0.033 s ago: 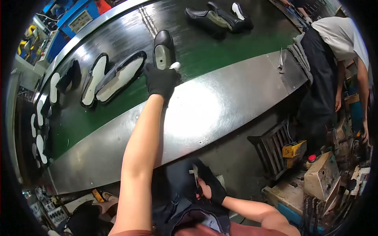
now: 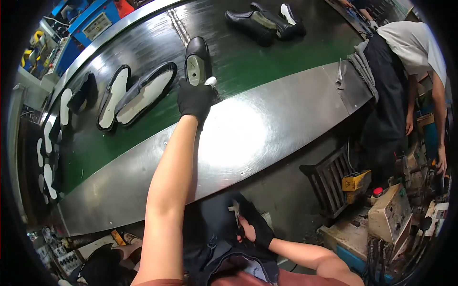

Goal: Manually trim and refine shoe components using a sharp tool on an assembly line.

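My left hand [image 2: 195,99], in a black glove with a white thumb tip, reaches across the bench and closes on the heel end of a black shoe [image 2: 198,50]. The shoe points away from me on the green belt [image 2: 238,71], and a greenish shoe last [image 2: 196,66] with a dark hole fills its opening. The heel itself is hidden by the glove. Low in front of my body, my right hand [image 2: 252,230], in a black glove with bare fingertips, is closed around a slim metal hand tool [image 2: 236,212]. The tool's exact kind is unclear.
Left of the held shoe lie dark shoe uppers with pale soles [image 2: 148,95]. More black shoes [image 2: 262,24] rest at the upper right. A metal ledge [image 2: 296,112] borders the belt. A person [image 2: 410,43] bends over at the right, near a machine box with a red button [image 2: 378,192].
My left hand has shifted very slightly to the right, its fingers drawn in closer at the shoe's heel. The right hand looks unchanged.
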Tool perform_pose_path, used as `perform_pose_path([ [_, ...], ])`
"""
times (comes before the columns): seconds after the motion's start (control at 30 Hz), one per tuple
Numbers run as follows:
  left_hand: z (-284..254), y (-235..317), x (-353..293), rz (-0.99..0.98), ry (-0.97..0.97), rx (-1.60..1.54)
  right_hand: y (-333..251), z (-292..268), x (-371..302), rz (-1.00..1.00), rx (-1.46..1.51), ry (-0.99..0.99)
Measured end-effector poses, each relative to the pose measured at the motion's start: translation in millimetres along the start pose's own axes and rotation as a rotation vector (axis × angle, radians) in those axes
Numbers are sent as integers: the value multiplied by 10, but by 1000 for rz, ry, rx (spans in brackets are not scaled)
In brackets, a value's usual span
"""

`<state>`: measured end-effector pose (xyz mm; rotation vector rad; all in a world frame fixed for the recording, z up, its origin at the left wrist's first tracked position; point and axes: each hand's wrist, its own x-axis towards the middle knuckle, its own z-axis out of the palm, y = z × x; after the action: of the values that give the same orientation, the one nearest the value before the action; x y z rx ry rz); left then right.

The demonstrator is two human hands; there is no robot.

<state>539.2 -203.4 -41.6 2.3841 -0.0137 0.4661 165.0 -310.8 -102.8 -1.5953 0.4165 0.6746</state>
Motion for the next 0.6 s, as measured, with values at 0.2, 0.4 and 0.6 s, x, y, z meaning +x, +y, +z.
perform_pose_path([
  [0.2,-291,-1002,294,-252,-102,-763,339,19,18,245,269,-152],
  [0.4,-126,-875,-59,21,92,324,572,16,-168,340,453,-153],
  [0.6,-961,-413,67,105,-666,711,716,112,-183,316,333,-206],
])
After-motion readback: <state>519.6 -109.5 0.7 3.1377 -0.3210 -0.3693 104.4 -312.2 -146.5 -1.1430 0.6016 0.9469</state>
